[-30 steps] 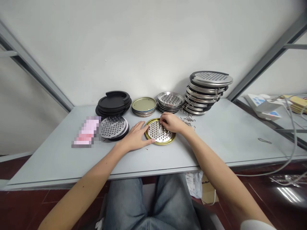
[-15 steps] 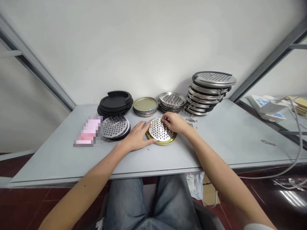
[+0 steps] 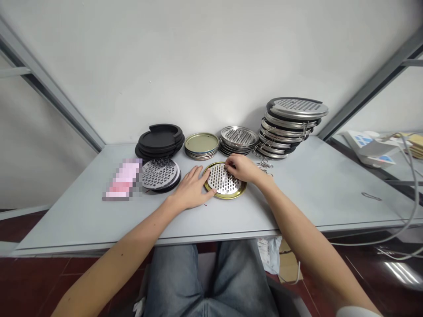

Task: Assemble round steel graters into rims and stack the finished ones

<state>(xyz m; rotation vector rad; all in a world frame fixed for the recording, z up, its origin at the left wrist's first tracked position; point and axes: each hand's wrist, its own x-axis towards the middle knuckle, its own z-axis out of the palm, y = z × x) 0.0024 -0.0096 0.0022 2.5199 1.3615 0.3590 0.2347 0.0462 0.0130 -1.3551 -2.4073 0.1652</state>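
Observation:
A round metal grater disc with raised teeth lies inside a shallow gold metal lid on the table. My left hand has its fingers apart, and its thumb and index finger hold the left edge of the lid and disc. At the upper right of the disc, the curled fingers of my right hand are closed at its edge; their tips are partly hidden. Just left of my left hand is a stack of dark-toothed grater discs. Small metal hooks lie right of my right hand.
Along the wall stand black round holders, stacked gold lids, a pile of silver-rimmed graters and a tall leaning stack of graters. A blurred pink item lies left. A white cable hangs at right.
The whole view has shifted slightly. My left hand is slightly farther down the lid's left edge; my right hand's fingers remain at the disc's upper right.

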